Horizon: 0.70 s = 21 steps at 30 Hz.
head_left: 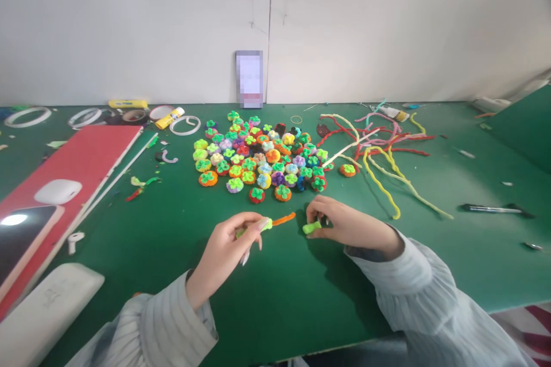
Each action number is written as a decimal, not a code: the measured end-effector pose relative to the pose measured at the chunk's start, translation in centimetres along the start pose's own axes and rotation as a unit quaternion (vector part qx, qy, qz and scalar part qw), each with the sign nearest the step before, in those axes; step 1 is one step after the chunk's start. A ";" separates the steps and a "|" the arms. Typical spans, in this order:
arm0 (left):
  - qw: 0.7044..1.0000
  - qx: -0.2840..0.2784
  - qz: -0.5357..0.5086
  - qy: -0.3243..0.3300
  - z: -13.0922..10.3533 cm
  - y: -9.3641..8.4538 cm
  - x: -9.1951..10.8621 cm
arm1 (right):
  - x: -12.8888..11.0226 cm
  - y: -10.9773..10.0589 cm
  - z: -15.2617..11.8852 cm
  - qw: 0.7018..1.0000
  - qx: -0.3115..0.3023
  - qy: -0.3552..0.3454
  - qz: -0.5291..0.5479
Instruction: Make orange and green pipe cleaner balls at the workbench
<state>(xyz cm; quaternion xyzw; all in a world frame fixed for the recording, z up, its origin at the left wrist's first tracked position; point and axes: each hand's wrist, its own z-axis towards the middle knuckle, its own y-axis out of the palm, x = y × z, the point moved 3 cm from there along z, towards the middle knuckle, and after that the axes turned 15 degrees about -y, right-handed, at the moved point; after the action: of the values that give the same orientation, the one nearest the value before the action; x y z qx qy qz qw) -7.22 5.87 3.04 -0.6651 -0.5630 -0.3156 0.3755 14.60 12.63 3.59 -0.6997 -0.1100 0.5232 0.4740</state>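
My left hand (235,246) pinches a light green piece of pipe cleaner, and an orange pipe cleaner (284,219) sticks out of it to the right. Between the thumb and fingers of my right hand (340,222) is a short, folded light green pipe cleaner (311,228). Both hands hover low over the front middle of the green table (275,287), a small gap between them. Just beyond lies a crowd of small fuzzy pipe cleaner flowers (262,157) in many colours, several with green tops. One orange flower (347,170) sits apart at the right.
Loose pipe cleaners (387,160) sprawl at the back right, near a black pen (495,209). At left are a red folder (73,166), a white earbud case (58,190), a phone (28,246) and a white box (55,304). Tape rolls (185,125) and a glue stick (170,118) lie behind.
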 end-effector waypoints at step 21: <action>1.000 -0.001 -0.015 0.005 0.2 -0.3 -0.3 | -2.4 0.0 1.2 0.979 0.140 -0.028 0.144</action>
<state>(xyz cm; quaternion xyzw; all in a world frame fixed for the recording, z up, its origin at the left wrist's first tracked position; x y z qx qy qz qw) -7.55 5.89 2.73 -0.6553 -0.5708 -0.3253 0.3727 12.58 11.73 5.05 -0.6201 0.0525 0.6154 0.4837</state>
